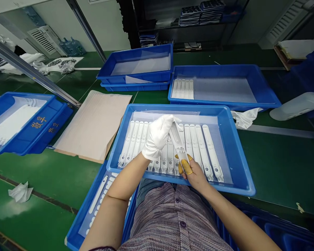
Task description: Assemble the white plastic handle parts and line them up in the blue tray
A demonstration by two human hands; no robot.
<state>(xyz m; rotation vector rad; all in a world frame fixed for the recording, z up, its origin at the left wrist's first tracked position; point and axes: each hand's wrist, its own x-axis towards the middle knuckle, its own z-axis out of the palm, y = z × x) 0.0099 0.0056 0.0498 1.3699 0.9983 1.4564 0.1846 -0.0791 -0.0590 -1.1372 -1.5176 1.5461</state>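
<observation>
A long white plastic strip (177, 137) is held tilted above a blue tray (237, 157). My left hand (159, 134), in a white glove, closes around its upper end. Yellow finger cots cover fingertips of my right hand (192, 170), which grips the strip's lower end. Beneath both hands, several like white strips (209, 150) lie side by side in the tray on a pale liner. My gloved hand and the held strip hide part of that row.
Further blue trays stand behind (217, 101) and at the left (28, 139). A tray with white pieces (94, 205) sits at lower left. Cardboard (94, 122) lies left of the middle tray. A white bottle (293, 106) and crumpled cloth (246, 118) are at right.
</observation>
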